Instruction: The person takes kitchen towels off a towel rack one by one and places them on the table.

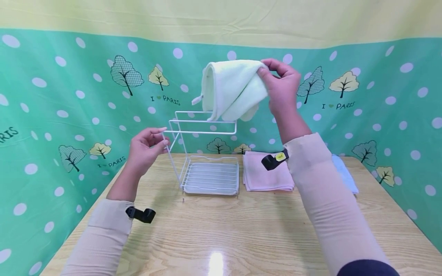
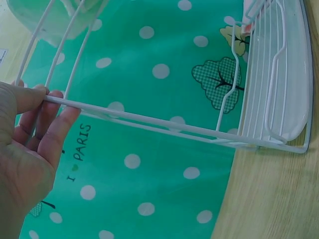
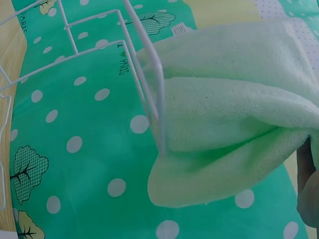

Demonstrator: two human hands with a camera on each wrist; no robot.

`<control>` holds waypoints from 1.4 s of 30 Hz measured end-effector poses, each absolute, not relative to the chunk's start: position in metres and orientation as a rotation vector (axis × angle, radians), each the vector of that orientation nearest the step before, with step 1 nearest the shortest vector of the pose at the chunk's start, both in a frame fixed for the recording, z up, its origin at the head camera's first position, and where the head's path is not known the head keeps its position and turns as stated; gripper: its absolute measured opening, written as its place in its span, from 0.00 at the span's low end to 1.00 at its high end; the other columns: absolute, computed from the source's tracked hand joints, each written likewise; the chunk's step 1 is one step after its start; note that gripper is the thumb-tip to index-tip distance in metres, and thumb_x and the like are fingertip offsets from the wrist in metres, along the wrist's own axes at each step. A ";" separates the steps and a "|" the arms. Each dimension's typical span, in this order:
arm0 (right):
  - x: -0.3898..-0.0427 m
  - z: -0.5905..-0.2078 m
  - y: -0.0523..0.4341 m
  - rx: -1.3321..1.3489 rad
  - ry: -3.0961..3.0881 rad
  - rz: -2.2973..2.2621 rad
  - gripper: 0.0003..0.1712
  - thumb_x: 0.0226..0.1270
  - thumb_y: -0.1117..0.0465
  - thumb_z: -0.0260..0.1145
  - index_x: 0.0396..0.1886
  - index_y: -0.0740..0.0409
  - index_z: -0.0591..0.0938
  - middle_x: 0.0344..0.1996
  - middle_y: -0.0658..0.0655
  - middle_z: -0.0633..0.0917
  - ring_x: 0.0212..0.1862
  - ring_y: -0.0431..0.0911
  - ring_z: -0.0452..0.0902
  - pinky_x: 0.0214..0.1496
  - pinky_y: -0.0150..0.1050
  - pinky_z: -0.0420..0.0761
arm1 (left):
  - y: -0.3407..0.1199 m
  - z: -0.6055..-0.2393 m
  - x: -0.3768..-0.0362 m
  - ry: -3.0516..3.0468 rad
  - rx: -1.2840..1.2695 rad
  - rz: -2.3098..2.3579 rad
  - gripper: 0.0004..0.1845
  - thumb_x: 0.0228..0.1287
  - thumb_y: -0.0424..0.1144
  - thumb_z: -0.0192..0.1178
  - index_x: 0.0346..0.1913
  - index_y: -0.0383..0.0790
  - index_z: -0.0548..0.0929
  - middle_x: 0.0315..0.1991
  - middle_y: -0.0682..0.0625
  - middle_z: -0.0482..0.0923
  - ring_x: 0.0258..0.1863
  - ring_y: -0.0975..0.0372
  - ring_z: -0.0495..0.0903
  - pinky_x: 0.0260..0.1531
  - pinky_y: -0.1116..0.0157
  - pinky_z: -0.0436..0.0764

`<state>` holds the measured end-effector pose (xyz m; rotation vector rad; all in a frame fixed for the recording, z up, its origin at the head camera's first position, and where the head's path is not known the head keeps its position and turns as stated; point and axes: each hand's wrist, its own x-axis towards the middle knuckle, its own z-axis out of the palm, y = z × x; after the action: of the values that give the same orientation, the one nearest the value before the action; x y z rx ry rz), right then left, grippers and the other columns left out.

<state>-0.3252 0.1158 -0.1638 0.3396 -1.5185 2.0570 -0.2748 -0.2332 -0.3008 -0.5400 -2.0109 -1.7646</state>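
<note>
Right hand (image 1: 283, 90) pinches a folded pale green towel (image 1: 231, 90) over the white wire rack (image 1: 203, 153); left hand (image 1: 146, 149) fingers curl round the rack's corner bar.

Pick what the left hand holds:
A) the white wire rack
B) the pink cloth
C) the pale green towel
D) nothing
A: the left hand pinches a top corner bar of the rack, its fingers curled round the wire, while the right hand holds the towel above the rack and the pink cloth lies on the table.
</note>
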 end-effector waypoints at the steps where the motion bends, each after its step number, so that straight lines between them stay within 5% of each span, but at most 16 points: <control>1: -0.325 -0.163 0.117 0.340 -1.508 2.065 0.06 0.56 0.68 0.75 0.35 0.59 0.89 0.40 0.57 0.85 0.35 0.49 0.83 0.39 0.36 0.88 | -0.233 -0.301 -0.275 -2.009 -0.541 -1.769 0.18 0.62 0.20 0.61 0.52 0.38 0.83 0.35 0.46 0.82 0.34 0.60 0.83 0.36 0.64 0.88; 42: -0.312 -0.175 0.180 0.297 -1.118 2.264 0.15 0.50 0.73 0.77 0.40 0.70 0.86 0.36 0.61 0.83 0.39 0.51 0.81 0.50 0.44 0.87 | -0.233 -0.300 -0.275 -2.044 -0.520 -1.725 0.19 0.61 0.21 0.62 0.52 0.41 0.84 0.35 0.50 0.81 0.34 0.59 0.82 0.36 0.64 0.88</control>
<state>-0.3117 0.1803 -0.1752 0.2967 -1.1179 2.2644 -0.2749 -0.2332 -0.3000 -0.5203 -2.0442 -1.7247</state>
